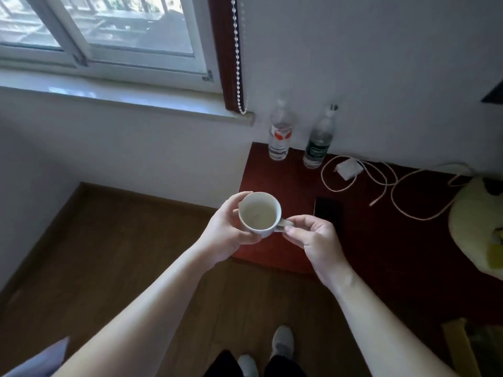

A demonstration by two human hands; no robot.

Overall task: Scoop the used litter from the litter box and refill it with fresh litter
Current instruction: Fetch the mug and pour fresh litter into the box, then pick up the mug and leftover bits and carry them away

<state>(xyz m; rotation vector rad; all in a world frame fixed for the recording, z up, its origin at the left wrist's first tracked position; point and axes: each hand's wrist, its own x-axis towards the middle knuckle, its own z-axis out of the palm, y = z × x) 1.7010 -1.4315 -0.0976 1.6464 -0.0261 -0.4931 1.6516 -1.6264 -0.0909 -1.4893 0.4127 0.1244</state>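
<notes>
Head: left hand [226, 235], right hand [318, 240] grip mug [260, 214]; phone [328, 210], charger [349, 168] beyond.

1. Pale yellow object [473, 227], 3 o'clock: cut by the right edge; kind unclear, perhaps a cushion.
2. Mug [260, 213] handle, centre: mostly hidden under right hand [318, 240] fingers.
3. Bottle [318, 144] label, 1 o'clock: print blurred.

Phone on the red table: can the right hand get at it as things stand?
Probably, once freed: the right hand pinches the handle of the mug, while the phone lies uncovered just beyond it. The left hand also holds the mug, so letting go looks safe.
</notes>
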